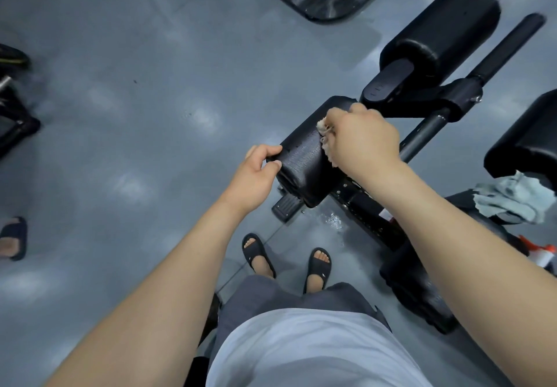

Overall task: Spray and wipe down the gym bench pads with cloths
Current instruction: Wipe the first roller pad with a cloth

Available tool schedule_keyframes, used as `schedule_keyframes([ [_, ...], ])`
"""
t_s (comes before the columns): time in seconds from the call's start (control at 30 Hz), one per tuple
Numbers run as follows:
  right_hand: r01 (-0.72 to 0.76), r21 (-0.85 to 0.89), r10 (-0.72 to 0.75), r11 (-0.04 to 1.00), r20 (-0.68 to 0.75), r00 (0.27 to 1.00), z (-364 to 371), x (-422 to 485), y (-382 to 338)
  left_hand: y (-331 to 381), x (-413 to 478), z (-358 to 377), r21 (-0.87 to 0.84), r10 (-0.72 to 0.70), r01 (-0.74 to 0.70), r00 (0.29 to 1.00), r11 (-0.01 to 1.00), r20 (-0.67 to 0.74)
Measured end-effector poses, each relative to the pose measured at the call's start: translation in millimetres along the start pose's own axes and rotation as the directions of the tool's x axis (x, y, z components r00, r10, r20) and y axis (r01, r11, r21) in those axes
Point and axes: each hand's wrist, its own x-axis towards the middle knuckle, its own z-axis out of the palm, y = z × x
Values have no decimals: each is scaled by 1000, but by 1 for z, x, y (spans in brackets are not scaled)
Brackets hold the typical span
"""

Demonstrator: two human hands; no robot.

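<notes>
A black roller pad point(304, 157) of the gym bench lies in the middle of the view, with wet droplets on its skin. My left hand point(256, 172) grips the pad's near left end, thumb and fingers curled round the edge. My right hand point(361, 139) holds a crumpled beige cloth point(324, 133) and presses it on the pad's upper right side. A second, larger roller pad point(443, 28) sits further back on the same frame. Another black pad point(530, 142) shows at the right edge.
A light blue-grey cloth point(512, 200) lies on the bench frame at the right. Below it, a spray bottle's red and white top point(539, 254) pokes out. A black metal bar point(494, 52) juts up right. Another person's sandalled foot point(13, 237) stands at left. A wet patch point(333, 221) lies on the floor.
</notes>
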Motion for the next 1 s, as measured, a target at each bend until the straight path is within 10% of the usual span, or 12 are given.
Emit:
schedule_keyframes([
  [0.2, 124, 105, -133, 987, 83, 988, 4, -27, -16, 3, 4, 11, 136, -12, 16, 1000, 991, -29],
  [0.67, -103, 172, 97, 980, 40, 994, 7, 46, 49, 0, 0, 21, 166, 73, -54, 991, 985, -111],
  [1.0, 153, 120, -156, 981, 15, 988, 9, -1, -6, -6, 6, 21, 145, 107, -86, 984, 986, -143],
])
